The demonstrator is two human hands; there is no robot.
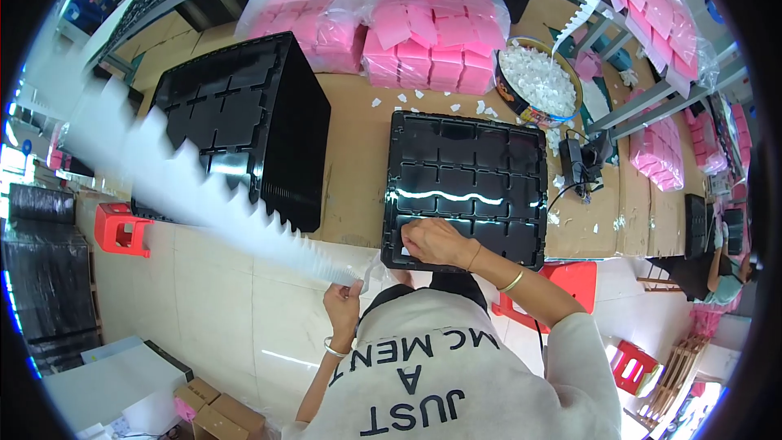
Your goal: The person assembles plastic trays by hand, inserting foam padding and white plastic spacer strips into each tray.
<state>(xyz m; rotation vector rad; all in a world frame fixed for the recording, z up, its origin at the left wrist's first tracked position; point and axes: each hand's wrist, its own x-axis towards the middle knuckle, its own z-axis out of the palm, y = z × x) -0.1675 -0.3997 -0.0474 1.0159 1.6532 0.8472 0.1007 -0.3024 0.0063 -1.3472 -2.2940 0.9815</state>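
A long white strip with a saw-toothed edge point(213, 195) sweeps in from the upper left, its far part blurred. My left hand point(342, 310) is closed on the strip's near end, beside the front left corner of a black tray with moulded compartments point(464, 155). Over the tray's front left part, my right hand point(438, 242) has its fingers pressed together. A bit of white shows at those fingertips, too small to name. The tray lies flat at the front edge of the cardboard-covered table point(354, 155).
A tall stack of black trays point(293, 130) stands left of the tray. Behind are bagged pink blocks point(432, 33); to their right, a round tub point(538, 81) holds white scraps. A dark device with a cable point(577, 165) lies at right. Red stools point(122, 230) stand below table height.
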